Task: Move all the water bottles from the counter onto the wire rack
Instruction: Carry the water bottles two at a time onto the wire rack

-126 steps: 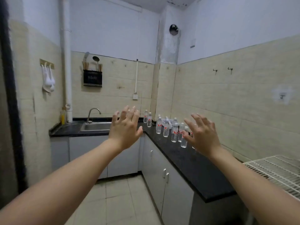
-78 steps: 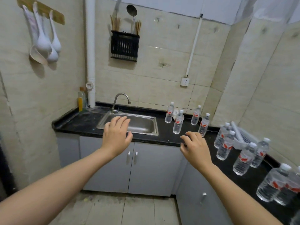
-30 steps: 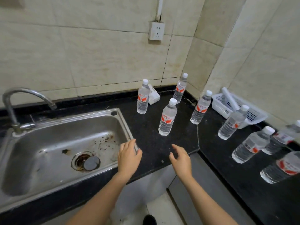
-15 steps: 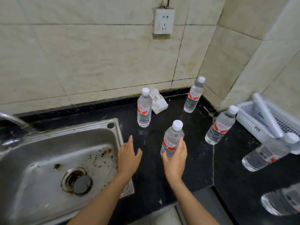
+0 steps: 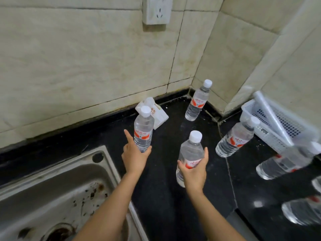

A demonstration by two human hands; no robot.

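Note:
Several clear water bottles with white caps and red labels stand on the black counter (image 5: pixel 165 197). My left hand (image 5: pixel 134 156) grips the lower part of one bottle (image 5: pixel 143 129), its index finger sticking up beside it. My right hand (image 5: pixel 193 173) is wrapped round the middle of a second bottle (image 5: pixel 192 152). Another bottle (image 5: pixel 198 101) stands in the wall corner. One more bottle (image 5: pixel 234 138) is just right of my right hand. Further bottles (image 5: pixel 284 162) show blurred at the right edge. The wire rack is out of view.
A steel sink (image 5: pixel 52 197) fills the lower left, its rim beside my left forearm. A small white carton (image 5: pixel 156 113) lies against the wall behind the left bottle. A white plastic basket (image 5: pixel 271 126) holding a white tube sits at the right. A wall socket (image 5: pixel 157 10) hangs above.
Both hands reached forward over the counter and closed on bottles: the left took the bottle near the carton, the right took the nearest one. The camera moved closer.

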